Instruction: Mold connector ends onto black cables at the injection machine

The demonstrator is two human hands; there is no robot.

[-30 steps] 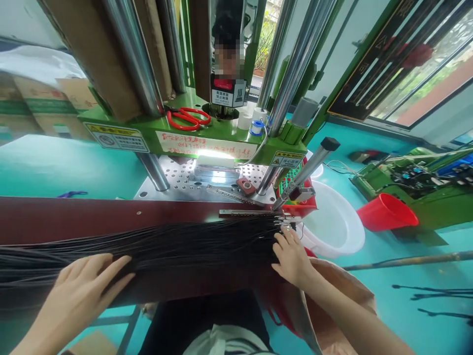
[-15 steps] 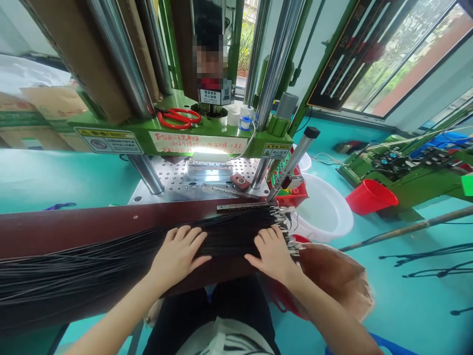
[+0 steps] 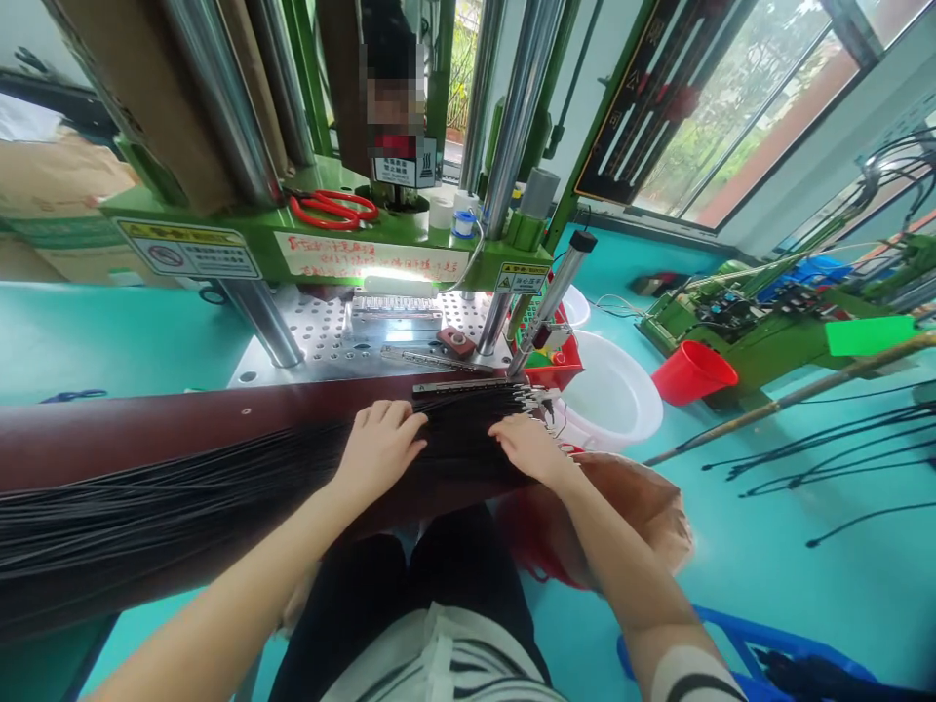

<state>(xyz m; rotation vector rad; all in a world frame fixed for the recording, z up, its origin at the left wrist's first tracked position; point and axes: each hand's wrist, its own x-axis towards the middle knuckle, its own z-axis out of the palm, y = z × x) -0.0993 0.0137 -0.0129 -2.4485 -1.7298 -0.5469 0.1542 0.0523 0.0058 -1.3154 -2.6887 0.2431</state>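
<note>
A broad bundle of black cables [image 3: 468, 444] lies along the brown bench, with bare metallic ends [image 3: 532, 398] gathered at its right. My left hand [image 3: 380, 444] rests on the cables, palm down, thumb apart from its bent fingers. Near the metallic ends, my right hand [image 3: 532, 447] also lies over the bundle, fingers slightly curved and partly hidden by the back of the hand. Neither hand visibly lifts a cable. Just beyond the bundle is a slim metal bar [image 3: 464, 387] with a row of marks or slots along it.
A green press [image 3: 292, 253] with steel columns stands ahead, its lit metal mould [image 3: 395, 317] on a perforated plate. Red-handled scissors [image 3: 336, 208] lie on the press. To the right are a white tub [image 3: 621, 390], a red bucket [image 3: 694, 372] and a brown bag [image 3: 636, 497].
Both hands have shifted on the cables, the left slightly farther away and to the right. Their fingers are less spread than before. The camera view has turned a little rightward.
</note>
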